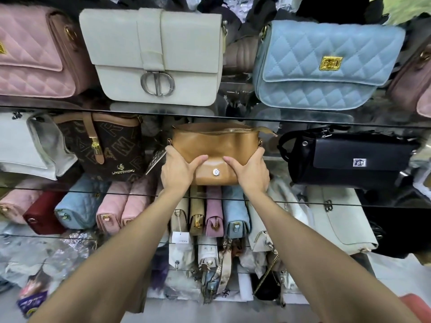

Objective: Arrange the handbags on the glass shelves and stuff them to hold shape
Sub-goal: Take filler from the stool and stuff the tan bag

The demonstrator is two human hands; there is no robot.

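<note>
Tan leather, soft and a little slumped: the tan handbag (pixel 215 150) sits on the middle glass shelf (pixel 326 159), between the brown monogram bag (pixel 109 145) and the black bag (pixel 349 157), with both hands clamped on its ends, the left hand (pixel 179 170) and the right hand (pixel 250 171) each with a thumb on the front flap. Its zip looks open at the top, so a hard squeeze could crease the front rather than square it. A careless push might nudge the monogram bag or its hang tag (pixel 155 160), which lies just beside the left hand. Overhead, the upper shelf carrying the white bag (pixel 154 54) and the blue quilted bag (pixel 326 66) leaves little room for lifting.
</note>
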